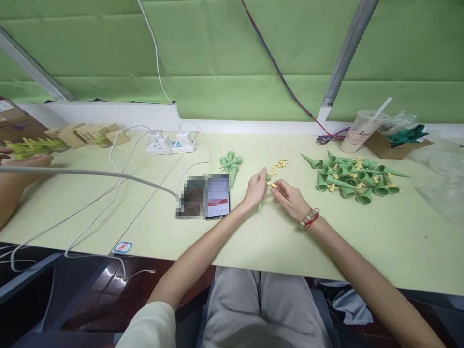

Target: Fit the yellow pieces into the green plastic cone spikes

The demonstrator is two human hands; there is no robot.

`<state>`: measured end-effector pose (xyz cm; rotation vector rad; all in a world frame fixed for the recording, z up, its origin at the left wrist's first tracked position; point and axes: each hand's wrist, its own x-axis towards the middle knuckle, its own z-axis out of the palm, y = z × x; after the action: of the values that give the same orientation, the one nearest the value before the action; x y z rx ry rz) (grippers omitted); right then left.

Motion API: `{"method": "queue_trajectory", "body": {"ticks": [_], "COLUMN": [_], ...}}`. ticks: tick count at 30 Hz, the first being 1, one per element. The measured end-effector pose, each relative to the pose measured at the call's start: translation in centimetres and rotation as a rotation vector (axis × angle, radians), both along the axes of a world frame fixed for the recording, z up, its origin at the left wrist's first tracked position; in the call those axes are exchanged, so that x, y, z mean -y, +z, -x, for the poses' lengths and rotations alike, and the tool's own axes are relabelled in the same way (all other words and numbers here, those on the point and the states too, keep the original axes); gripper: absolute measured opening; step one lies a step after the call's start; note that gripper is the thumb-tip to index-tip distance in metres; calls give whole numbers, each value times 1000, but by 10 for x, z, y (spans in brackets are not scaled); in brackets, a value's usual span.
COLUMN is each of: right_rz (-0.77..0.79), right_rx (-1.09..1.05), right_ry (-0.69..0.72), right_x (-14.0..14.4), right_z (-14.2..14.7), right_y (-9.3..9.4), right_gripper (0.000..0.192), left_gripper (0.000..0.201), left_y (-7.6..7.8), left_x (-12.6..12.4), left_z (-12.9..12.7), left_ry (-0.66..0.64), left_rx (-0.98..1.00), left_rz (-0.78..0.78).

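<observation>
My left hand [255,190] is closed around a green plastic cone [260,206], its narrow tip pointing down below the fingers. At the cone's upper end a small yellow plastic piece [271,185] shows between my two hands. The fingertips of my right hand [290,198] pinch that yellow piece; whether it sits in the cone I cannot tell. Just beyond the hands lies a loose pile of small yellow pieces [279,165]. Several green cones with caps [231,162] lie together to the left, by the phone.
To the right spreads a heap of green cones and yellow pieces [357,176]. Behind it stand a drink cup [358,133] and a cardboard box [393,147]. A phone [218,198], a power strip [172,146] and white cables occupy the left. Another person's hand [34,164] is at far left.
</observation>
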<state>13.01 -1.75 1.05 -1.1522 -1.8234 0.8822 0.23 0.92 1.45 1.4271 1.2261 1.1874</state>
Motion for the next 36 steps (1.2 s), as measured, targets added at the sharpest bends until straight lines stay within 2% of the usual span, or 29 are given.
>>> {"method": "queue_trajectory", "body": {"ticks": [2,4,6,8,10,12,15,19,23,26,29,31,34,36], "right_rz": [-152,-237,-245,-185,-75,79,392,777,1081,1195,1198,1123,897,679], "right_rx": [135,191,192,155,65,-86,-334,-579,-692,-721,-748,-745,-604,-399], "right_ry": [-4,-18,-43,-70,-61,18,182,266,308,296,309,332,317,230], "right_x": [-1,-1,2,4,6,7,5,3,3,3,3,4,6,8], "right_z": [-3,-2,1,4,6,7,4,0,-4,-6,-5,-2,8,12], "right_y": [-1,-1,-1,0,2,4,7,12,19,23,25,26,24,20], "right_gripper": [26,30,30,33,38,42,44,34,31,37,36,36,40,47], "left_gripper": [49,48,46,43,41,40,39,37,32,27,24,27,36,39], "left_y": [-2,-4,-5,-5,-5,-4,-2,-1,0,0,1,2,4,5], "left_x": [0,2,4,6,8,9,10,9,9,10,11,11,9,8], "left_z": [-1,-3,-4,-4,-3,-1,3,7,8,8,7,4,-2,-5], "left_ry": [-55,-46,3,34,18,-24,-89,-177,-225,-225,-204,-151,-44,-23], "left_rx": [0,-9,-17,-34,-67,-110,-184,-253,-259,-280,-295,-236,-49,69], "left_rz": [75,89,31,-91,-213,-281,-320,-369,-398,-390,-383,-374,-272,-125]}}
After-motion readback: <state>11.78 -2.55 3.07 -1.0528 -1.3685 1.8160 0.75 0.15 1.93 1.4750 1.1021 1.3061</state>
